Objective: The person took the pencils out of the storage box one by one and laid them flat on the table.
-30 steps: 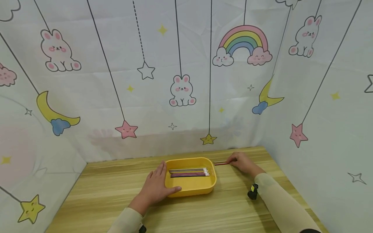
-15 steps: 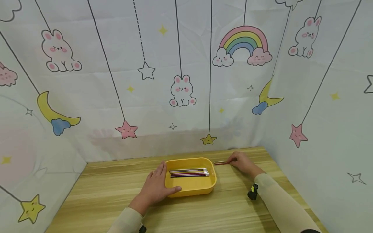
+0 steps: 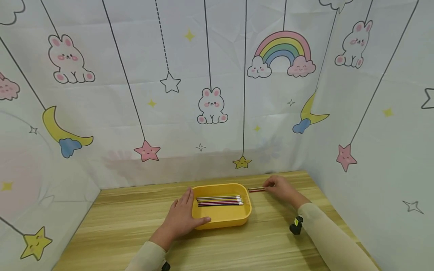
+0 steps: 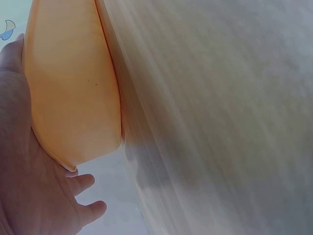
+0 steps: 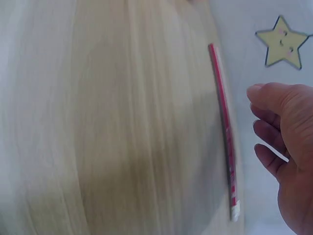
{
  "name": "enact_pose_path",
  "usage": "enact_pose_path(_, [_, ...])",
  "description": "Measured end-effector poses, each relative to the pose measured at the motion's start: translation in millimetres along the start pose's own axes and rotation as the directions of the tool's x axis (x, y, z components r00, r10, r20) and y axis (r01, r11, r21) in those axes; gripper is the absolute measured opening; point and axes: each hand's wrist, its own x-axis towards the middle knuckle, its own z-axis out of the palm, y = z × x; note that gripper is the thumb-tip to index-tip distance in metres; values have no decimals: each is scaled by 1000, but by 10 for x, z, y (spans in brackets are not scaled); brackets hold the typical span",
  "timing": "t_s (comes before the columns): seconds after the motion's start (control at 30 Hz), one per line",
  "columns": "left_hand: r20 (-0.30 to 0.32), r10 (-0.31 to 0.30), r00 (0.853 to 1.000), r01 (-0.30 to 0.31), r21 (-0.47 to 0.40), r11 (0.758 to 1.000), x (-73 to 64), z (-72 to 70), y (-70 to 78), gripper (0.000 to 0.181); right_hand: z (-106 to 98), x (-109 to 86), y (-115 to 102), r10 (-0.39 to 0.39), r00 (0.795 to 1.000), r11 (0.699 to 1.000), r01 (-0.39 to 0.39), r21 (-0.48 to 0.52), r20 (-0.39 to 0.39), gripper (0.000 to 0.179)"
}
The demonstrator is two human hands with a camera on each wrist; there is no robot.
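Note:
A yellow plastic box (image 3: 222, 218) stands on the table with several pencils (image 3: 219, 201) lying side by side inside, white eraser ends to the right. Flat against its left end, my left hand (image 3: 181, 214) keeps straight fingers, and the thumb lies over the near rim. The left wrist view has the box wall (image 4: 73, 88) beside the palm. To the right of the box lie two more pencils, a red one (image 5: 225, 122) and a gold-dark one (image 3: 254, 188). My right hand (image 3: 281, 188) is over their right ends; in the right wrist view its loosely bent fingers appear apart from the red pencil.
The wood-grain table (image 3: 129, 222) ends at a white printed cloth (image 3: 183, 131) hung behind it and along both sides. Small black devices sit at the wrists, the right one (image 3: 296, 225) below the sleeve cuff.
The right wrist and its device have shifted slightly right and nearer, while the right hand stays over the two pencils. The left hand and the box have not moved.

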Motion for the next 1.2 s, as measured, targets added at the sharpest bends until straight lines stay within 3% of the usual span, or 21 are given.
enact_pose_path(0.43, [-1,-2,1000,2,-5,1000,-15,-14,19,133,104,102,-575,-65,998,998,65,-20,26,14])
enact_pose_path(0.7, [0,2,1000,-2,4,1000,-1,-4,7,134,232,138,-942,-191,979,981,189,34,73,13])
enact_pose_path(0.9, [0,-1,1000,1,10,1000,15,3,-1,133,345,180,-1079,-250,963,968,247,38,105,12])
enact_pose_path(1.2, [3,-4,1000,4,5,1000,13,12,-4,134,539,229,-1190,-252,954,968,249,39,160,10])
